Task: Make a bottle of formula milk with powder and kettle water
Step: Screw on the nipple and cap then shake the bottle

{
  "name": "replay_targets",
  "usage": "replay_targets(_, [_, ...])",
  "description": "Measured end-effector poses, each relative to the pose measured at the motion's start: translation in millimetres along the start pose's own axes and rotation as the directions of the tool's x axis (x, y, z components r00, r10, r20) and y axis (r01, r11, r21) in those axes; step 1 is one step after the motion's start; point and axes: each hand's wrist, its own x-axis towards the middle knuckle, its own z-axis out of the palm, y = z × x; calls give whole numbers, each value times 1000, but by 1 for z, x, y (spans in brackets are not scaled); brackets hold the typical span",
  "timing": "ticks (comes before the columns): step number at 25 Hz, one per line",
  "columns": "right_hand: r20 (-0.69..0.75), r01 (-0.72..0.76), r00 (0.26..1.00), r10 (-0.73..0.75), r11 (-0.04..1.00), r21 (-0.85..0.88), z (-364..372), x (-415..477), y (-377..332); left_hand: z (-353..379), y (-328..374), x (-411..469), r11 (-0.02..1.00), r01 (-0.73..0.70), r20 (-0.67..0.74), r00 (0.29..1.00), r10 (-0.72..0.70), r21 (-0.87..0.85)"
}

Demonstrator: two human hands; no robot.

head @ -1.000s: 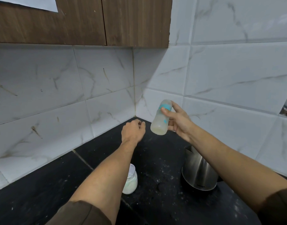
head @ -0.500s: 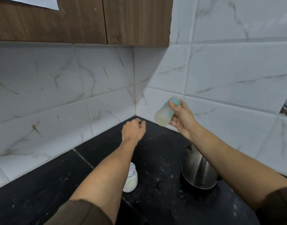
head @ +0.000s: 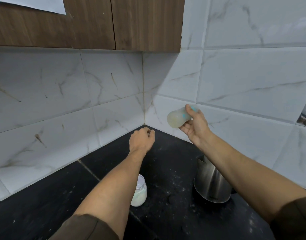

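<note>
My right hand (head: 194, 126) grips a translucent baby bottle (head: 176, 117) with teal markings and milky liquid inside. The bottle lies almost sideways in the air, its base pointing left toward me, in front of the right wall. My left hand (head: 141, 140) hovers over the black counter near the corner, fingers curled in a loose fist with nothing seen in it. A small jar of white powder (head: 140, 194) stands on the counter, partly behind my left forearm. A steel kettle (head: 211, 183) stands under my right forearm.
The black counter (head: 166, 170) meets white marble-look tiled walls (head: 62, 104) in a corner. Specks of spilled powder lie on the counter near the kettle. Brown wooden cabinets (head: 89, 23) hang overhead.
My right hand has swung the bottle from nearly upright to almost sideways, moving it up and right. The left hand has stayed in place.
</note>
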Motion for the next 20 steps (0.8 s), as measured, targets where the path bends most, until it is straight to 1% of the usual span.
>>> replay_targets(2, [129,-34,990,55,986,-160,1,-5,1,0,-1,0,1000,-4,0,1000,4,3])
replay_targets(3, [192,-28,978,77,968,-250,0,-7,3,0,0,0,1000,-8,0,1000,8,6])
replay_targets(4, [231,-14,969,86,955,-297,-1,-7,5,0,1,0,1000,-12,-1,1000,12,7])
replay_targets(5, [224,-5,972,76,954,-299,-3,-6,7,0,3,0,1000,-11,0,1000,11,4])
replay_targets(7, [102,-32,993,52,980,-194,-3,-5,9,1,3,0,1000,-8,2,1000,8,-4])
replay_targets(8, [17,-78,997,81,987,-139,-3,-4,10,2,3,0,1000,-5,1,1000,5,-7])
replay_targets(9, [-35,-148,989,145,984,-103,-3,-5,12,2,2,-1,1000,0,2,1000,0,-9])
replay_targets(10, [-56,-235,972,230,966,-111,-3,-8,14,2,1,-1,1000,2,2,1000,-2,-10])
replay_targets(11, [-43,-321,947,318,934,-160,-4,-11,17,3,0,-2,1000,2,5,1000,-2,-11])
replay_targets(12, [-6,-381,920,391,891,-248,-6,-17,20,4,0,-3,1000,-1,9,1000,1,-10])
replay_targets(14, [81,-407,872,483,807,-427,-15,-23,29,6,-2,-4,1000,0,18,1000,0,-5])
replay_targets(15, [82,-413,862,499,787,-458,-18,-26,33,5,-3,-5,1000,8,17,1000,-8,-4])
replay_targets(16, [52,-433,864,501,791,-432,-19,-28,36,4,-6,-5,1000,20,16,1000,-20,-5])
replay_targets(18, [-84,-471,878,472,818,-329,-22,-28,40,4,-9,-5,999,32,19,999,-32,-9])
replay_targets(19, [-123,-488,872,475,815,-313,-25,-27,42,5,-10,-6,999,32,21,999,-32,-7])
replay_targets(20, [-120,-504,860,496,788,-354,-27,-27,44,5,-10,-8,999,33,25,999,-33,-7])
